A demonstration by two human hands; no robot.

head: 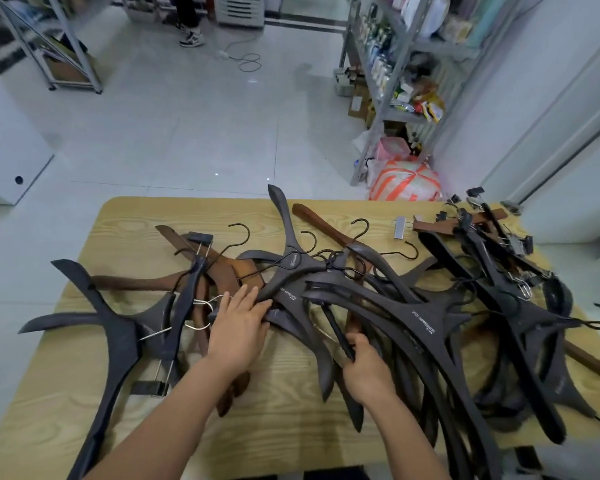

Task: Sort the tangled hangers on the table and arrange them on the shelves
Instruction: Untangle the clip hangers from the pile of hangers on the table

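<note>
Head camera, looking down: a heap of tangled hangers [361,299] sprawls across a light wood-grain table [153,216], thickest at the middle and right and spilling over the near right edge. Most are broad-shouldered and dark grey-brown with black wire hooks, several printed with pale lettering on the neck; one such lettered hanger [291,268] lies on top at the centre, one arm pointing away from the camera. Reddish-brown wooden hangers [222,268] are wedged under them at left of centre, and a cluster of clip hangers [478,223] with metal clamps sits at the far right corner.

The person's left hand [238,329] lies flat on the pile, fingers straight and spread, tips touching a dark hanger's arm. Just beside it, the right hand [369,370] is curled tight around a slim black bar [336,332] that rises out of the tangle.

Beyond the table, a metal shelf rack [392,81] of packaged goods stands at right, an orange-and-white bag [406,181] at its foot. A second rack [66,46] stands far left on the tiled floor.
</note>
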